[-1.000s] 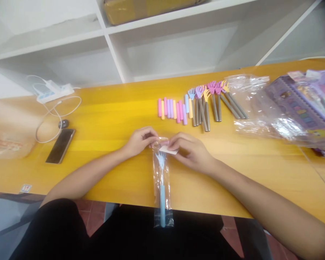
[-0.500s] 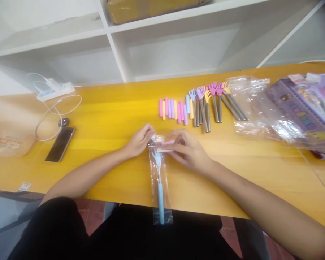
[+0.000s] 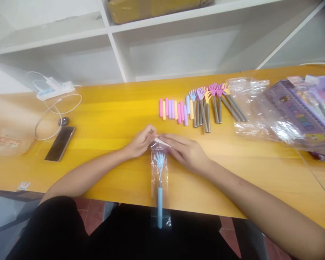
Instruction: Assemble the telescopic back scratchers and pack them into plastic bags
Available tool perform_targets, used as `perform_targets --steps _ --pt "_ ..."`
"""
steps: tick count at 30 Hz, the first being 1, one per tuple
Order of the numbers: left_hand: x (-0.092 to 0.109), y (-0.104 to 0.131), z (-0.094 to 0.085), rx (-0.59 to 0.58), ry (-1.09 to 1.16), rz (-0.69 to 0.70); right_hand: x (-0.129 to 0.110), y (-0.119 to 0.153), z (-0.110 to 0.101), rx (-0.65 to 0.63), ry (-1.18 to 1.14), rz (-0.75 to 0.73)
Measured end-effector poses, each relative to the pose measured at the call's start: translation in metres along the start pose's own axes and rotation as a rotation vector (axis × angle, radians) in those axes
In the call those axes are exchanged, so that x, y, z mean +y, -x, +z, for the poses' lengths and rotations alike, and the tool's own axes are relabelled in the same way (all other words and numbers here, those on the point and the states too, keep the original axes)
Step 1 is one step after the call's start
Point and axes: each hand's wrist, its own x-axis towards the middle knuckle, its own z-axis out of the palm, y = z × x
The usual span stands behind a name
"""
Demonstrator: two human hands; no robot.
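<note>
Pinching clear bag (image 3: pixel 164 180) around pale-blue clawed scratcher (image 3: pixel 160 196), left hand (image 3: pixel 142 142); pinching white slip (image 3: pixel 161 142), right hand (image 3: pixel 189 151).

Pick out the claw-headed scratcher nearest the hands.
The light-blue scratcher in the clear bag, just below the left hand and right hand; the loose scratchers lie farther back, with bare metallic shafts.

I can read no words or numbers from here: the orange-red print on the plastic bag (image 3: pixel 9 141) at my left is blurred, the purple box (image 3: pixel 298 108) too unclear, and the small red-and-white sticker (image 3: pixel 24 186) perhaps a sign.
</note>
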Motion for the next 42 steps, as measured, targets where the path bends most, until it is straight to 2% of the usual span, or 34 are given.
perform_targets --steps 4,8,14,17,21,25,30,35,38,42 --pt "0.000 0.000 -0.002 -0.086 0.078 0.048 -0.004 -0.005 -0.004 0.027 -0.142 0.086" --pt "0.003 -0.001 0.000 -0.095 0.127 -0.025 -0.005 -0.008 -0.004 0.123 -0.204 0.171" --pt "0.005 0.002 0.015 -0.013 0.208 -0.054 -0.003 -0.009 -0.004 0.325 -0.172 0.284" --pt "0.005 0.002 0.021 0.034 0.266 -0.068 -0.002 -0.008 -0.003 0.345 -0.245 0.318" --pt "0.006 0.001 0.022 0.035 0.423 -0.086 -0.002 -0.005 0.000 0.357 -0.420 0.371" --pt "0.004 0.002 0.022 0.073 0.471 -0.082 0.001 -0.002 -0.003 0.379 -0.409 0.372" --pt "-0.003 0.001 0.021 0.095 0.353 0.000 0.002 -0.003 -0.007 0.403 -0.475 0.368" --pt "-0.003 0.002 0.018 0.079 0.311 -0.038 -0.003 -0.005 -0.011 0.488 -0.258 0.262" --pt "-0.004 0.003 0.016 0.040 0.389 -0.047 -0.005 -0.005 -0.013 0.494 -0.241 0.232" --pt "-0.005 0.002 0.016 0.035 0.597 -0.064 -0.003 -0.006 -0.010 0.409 -0.248 0.276"
